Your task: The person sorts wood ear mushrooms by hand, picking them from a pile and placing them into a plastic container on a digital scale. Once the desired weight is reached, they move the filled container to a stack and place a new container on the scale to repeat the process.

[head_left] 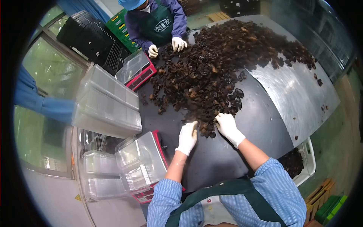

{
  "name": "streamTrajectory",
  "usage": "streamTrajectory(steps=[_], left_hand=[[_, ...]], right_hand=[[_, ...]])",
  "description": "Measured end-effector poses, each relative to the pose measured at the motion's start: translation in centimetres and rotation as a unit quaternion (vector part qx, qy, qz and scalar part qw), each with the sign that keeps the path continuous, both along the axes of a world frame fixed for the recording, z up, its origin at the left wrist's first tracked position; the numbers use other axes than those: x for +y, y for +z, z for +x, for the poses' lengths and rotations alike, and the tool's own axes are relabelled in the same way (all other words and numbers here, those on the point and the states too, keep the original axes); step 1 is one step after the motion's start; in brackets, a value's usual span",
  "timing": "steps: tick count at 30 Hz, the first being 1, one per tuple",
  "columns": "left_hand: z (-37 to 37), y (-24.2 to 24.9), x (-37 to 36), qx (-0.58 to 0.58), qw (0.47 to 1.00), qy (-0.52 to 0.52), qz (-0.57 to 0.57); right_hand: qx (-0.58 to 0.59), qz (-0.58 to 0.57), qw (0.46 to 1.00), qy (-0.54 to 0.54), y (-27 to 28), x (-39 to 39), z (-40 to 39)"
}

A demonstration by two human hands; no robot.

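A large heap of dark brown wood ear mushrooms covers the far part of the dark tabletop and narrows toward me. My left hand, in a white glove, is at the near left edge of the heap, its fingers curled in; whatever they hold is hidden. On the right side of the same tip, my right hand, also gloved, has its fingers bent and closed on a wood ear mushroom at the heap's edge. A few mushrooms lie between both hands.
Left of me, a clear plastic box sits on a red-edged scale. Stacked clear boxes stand behind it. Across the table a co-worker's gloved hands touch the heap beside another red scale. A white crate is low right.
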State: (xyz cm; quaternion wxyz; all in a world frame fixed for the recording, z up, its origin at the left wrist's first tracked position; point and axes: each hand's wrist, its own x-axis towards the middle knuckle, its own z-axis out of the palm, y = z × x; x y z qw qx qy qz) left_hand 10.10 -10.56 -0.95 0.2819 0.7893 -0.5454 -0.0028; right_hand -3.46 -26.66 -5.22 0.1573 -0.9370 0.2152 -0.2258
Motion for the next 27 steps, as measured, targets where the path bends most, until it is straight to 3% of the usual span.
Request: streamTrajectory(steps=[5, 6, 7, 9, 11, 15, 17, 19, 21, 23, 25, 27], left_hand=[[0.4, -0.3, -3.1, -0.173, 0.978, 0.002, 0.113], [0.8, -0.8, -3.3, -0.183, 0.977, 0.004, 0.110], [1.2, -1.1, -3.4, -0.194, 0.975, 0.004, 0.107], [1.9, -1.9, -3.4, -0.187, 0.978, -0.007, 0.094], [2.5, -2.4, -3.2, -0.185, 0.977, -0.017, 0.100], [-0.5, -0.1, -2.0, -0.016, 0.999, 0.048, -0.019], [-5.1, 3.5, -1.7, 0.235, 0.971, 0.028, 0.014], [-9.6, 6.6, -1.8, 0.372, 0.914, -0.140, 0.078], [-11.3, 6.7, -1.8, 0.356, 0.905, -0.204, 0.110], [-9.8, 5.3, -1.9, 0.333, 0.934, -0.096, 0.093], [-7.0, 3.0, -2.5, 0.177, 0.983, -0.019, -0.040], [-4.1, 1.9, -2.8, 0.138, 0.987, 0.054, -0.060]], right_hand=[[-0.117, 0.226, 0.965, 0.065, 2.7, -2.0, -3.4], [-0.093, 0.325, 0.937, 0.085, 5.2, -2.5, -5.4], [-0.069, 0.420, 0.899, 0.104, 7.3, -3.2, -7.6], [0.122, 0.576, 0.747, 0.308, 7.3, -6.5, -12.4], [0.253, 0.660, 0.627, 0.328, 9.4, -8.0, -15.5], [0.201, 0.599, 0.740, 0.230, 9.5, -8.7, -18.1], [0.183, 0.571, 0.778, 0.187, 8.6, -9.1, -18.0], [0.132, 0.542, 0.819, 0.132, 8.9, -8.6, -16.2], [0.133, 0.503, 0.850, 0.082, 8.7, -7.4, -13.3], [0.058, 0.408, 0.899, 0.148, 8.0, -5.8, -10.3], [0.029, 0.153, 0.966, 0.205, 5.8, -4.0, -7.3], [0.080, 0.002, 0.980, 0.180, 4.3, -2.4, -4.9]])
